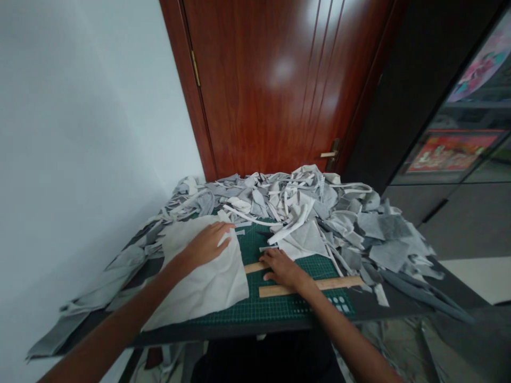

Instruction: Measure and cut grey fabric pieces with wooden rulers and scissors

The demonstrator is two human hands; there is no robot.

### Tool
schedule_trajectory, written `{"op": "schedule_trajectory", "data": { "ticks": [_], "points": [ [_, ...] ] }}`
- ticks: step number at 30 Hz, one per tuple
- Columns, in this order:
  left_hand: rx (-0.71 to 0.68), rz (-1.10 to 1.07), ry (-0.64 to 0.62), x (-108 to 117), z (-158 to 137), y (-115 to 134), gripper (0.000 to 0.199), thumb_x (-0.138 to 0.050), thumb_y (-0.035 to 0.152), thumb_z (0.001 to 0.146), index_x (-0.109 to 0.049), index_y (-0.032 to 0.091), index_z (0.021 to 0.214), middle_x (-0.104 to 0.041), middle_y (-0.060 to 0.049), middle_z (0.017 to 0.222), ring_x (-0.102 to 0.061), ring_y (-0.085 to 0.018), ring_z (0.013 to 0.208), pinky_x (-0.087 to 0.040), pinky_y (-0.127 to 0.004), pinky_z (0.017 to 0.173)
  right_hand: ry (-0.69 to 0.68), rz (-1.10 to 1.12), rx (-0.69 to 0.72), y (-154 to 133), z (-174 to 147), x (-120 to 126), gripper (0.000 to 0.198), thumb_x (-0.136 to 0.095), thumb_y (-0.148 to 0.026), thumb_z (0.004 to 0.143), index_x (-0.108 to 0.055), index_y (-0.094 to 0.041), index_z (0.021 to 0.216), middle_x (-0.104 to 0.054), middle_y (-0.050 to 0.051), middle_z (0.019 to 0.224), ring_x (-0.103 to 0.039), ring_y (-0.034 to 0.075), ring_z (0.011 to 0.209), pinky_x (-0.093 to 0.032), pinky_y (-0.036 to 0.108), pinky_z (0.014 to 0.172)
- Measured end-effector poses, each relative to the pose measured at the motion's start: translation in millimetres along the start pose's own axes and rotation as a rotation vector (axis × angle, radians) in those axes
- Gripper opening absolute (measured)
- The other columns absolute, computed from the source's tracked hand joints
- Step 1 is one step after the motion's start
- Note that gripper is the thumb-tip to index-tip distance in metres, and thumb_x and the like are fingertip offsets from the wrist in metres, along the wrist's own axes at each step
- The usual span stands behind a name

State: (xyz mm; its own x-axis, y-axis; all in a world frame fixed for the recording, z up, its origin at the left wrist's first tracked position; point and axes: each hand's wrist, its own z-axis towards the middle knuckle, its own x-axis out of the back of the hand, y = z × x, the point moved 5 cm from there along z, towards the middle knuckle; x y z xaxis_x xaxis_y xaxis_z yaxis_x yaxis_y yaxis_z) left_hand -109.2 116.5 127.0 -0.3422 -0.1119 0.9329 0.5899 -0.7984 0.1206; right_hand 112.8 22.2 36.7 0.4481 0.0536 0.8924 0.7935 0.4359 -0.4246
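Note:
My left hand [209, 243] lies on a piece of white cloth [215, 284], fingers stretched out over its upper right part. The cloth covers the left side of a green cutting mat [251, 306]. My right hand [281, 268] rests with fingers apart over a wooden ruler [252, 267], whose left end runs to the cloth's edge. Under my right wrist lies a second wooden ruler [339, 283], with a part hidden by the arm. A short pale strip [268, 248] sits just beyond my right fingertips.
Grey and white cloth scraps [275, 194] are heaped along the back and right of the dark table [415, 303]. More cloth pieces [123, 276] lie at the left. Behind stands a brown door [275, 90], with a white wall [99, 133] on the left and a cabinet [451, 223] on the right.

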Motion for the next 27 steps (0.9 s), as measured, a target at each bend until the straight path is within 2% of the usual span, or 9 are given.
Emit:
{"op": "schedule_trajectory", "data": {
  "ticks": [3,5,9,11,14,16,20,23,27],
  "points": [
    [0.07,-0.03,-0.009,-17.3,-63.3,22.3,0.037,-0.04,0.033,0.106,-0.062,0.018,0.131,-0.07,-0.012,0.127,-0.063,-0.027,0.122,-0.049,-0.044,0.111,-0.021,-0.066,0.079,0.8,10.2,-7.7,0.025,-0.069,-0.022,0.092,-0.068,-0.015,0.116,-0.066,0.016,0.12,-0.062,0.029,0.118,-0.047,0.044,0.105],
    [0.098,-0.048,-0.014,-31.4,-98.0,38.4,0.036,-0.045,0.034,0.105,-0.062,0.019,0.133,-0.069,-0.012,0.128,-0.062,-0.027,0.123,-0.05,-0.043,0.111,-0.046,-0.111,0.139,-1.7,15.7,-9.9,0.022,-0.068,-0.024,0.09,-0.068,-0.013,0.109,-0.067,0.015,0.114,-0.063,0.028,0.111,-0.047,0.042,0.101],
    [0.135,-0.078,0.032,-57.6,-135.9,64.2,0.037,-0.054,0.034,0.101,-0.063,0.023,0.136,-0.066,-0.011,0.134,-0.059,-0.029,0.127,-0.052,-0.044,0.11,-0.098,-0.184,0.191,2.4,21.2,-3.1,0.019,-0.067,-0.023,0.085,-0.066,-0.015,0.102,-0.069,0.01,0.1,-0.065,0.025,0.094,-0.047,0.034,0.086],
    [0.151,-0.084,0.054,-66.7,-139.5,70.9,0.038,-0.055,0.032,0.1,-0.062,0.025,0.137,-0.064,-0.011,0.136,-0.057,-0.03,0.129,-0.051,-0.046,0.111,-0.096,-0.193,0.165,10.0,20.5,3.8,0.016,-0.058,-0.02,0.091,-0.066,-0.017,0.105,-0.07,0.007,0.095,-0.065,0.021,0.086,-0.045,0.031,0.081],
    [0.153,-0.091,0.064,-74.5,-135.0,75.0,0.038,-0.058,0.031,0.099,-0.062,0.025,0.136,-0.063,-0.011,0.136,-0.057,-0.03,0.129,-0.05,-0.046,0.111,-0.047,-0.184,0.064,22.2,14.5,12.6,0.025,-0.05,-0.016,0.097,-0.064,-0.018,0.118,-0.07,0.006,0.094,-0.065,0.02,0.085,-0.045,0.031,0.082],
    [0.156,-0.091,0.062,-77.7,-130.9,75.3,0.032,-0.059,0.031,0.099,-0.065,0.023,0.129,-0.065,-0.01,0.132,-0.058,-0.029,0.126,-0.051,-0.046,0.109,-0.016,-0.129,0.06,22.1,7.7,12.9,0.025,-0.048,-0.014,0.1,-0.063,-0.018,0.119,-0.07,0.007,0.099,-0.065,0.021,0.092,-0.046,0.032,0.086],
    [0.19,-0.07,0.044,-84.1,-126.8,74.4,0.018,-0.05,0.025,0.102,-0.068,0.024,0.101,-0.071,-0.007,0.114,-0.065,-0.027,0.111,-0.054,-0.044,0.099,0.062,-0.052,0.144,2.2,-4.3,2.2,0.018,-0.052,-0.02,0.102,-0.064,-0.018,0.116,-0.066,0.012,0.117,-0.06,0.025,0.113,-0.047,0.04,0.102],
    [0.245,-0.09,0.076,-80.9,-124.4,72.2,0.025,-0.042,0.026,0.104,-0.066,0.026,0.096,-0.073,-0.005,0.1,-0.069,-0.026,0.1,-0.057,-0.043,0.092,0.1,-0.04,0.13,-15.5,-4.9,-12.3,0.037,-0.064,-0.024,0.096,-0.059,-0.019,0.133,-0.059,0.015,0.134,-0.053,0.03,0.127,-0.045,0.049,0.11],
    [0.388,-0.154,0.165,-58.8,-115.5,61.9,0.03,-0.034,0.034,0.107,-0.062,0.029,0.099,-0.074,-0.004,0.093,-0.074,-0.025,0.088,-0.059,-0.039,0.081,0.128,0.039,0.075,-37.6,4.5,-30.6,0.075,-0.077,-0.047,0.088,-0.046,-0.019,0.15,-0.047,0.02,0.151,-0.044,0.038,0.141,-0.038,0.058,0.116]
  ]
}}
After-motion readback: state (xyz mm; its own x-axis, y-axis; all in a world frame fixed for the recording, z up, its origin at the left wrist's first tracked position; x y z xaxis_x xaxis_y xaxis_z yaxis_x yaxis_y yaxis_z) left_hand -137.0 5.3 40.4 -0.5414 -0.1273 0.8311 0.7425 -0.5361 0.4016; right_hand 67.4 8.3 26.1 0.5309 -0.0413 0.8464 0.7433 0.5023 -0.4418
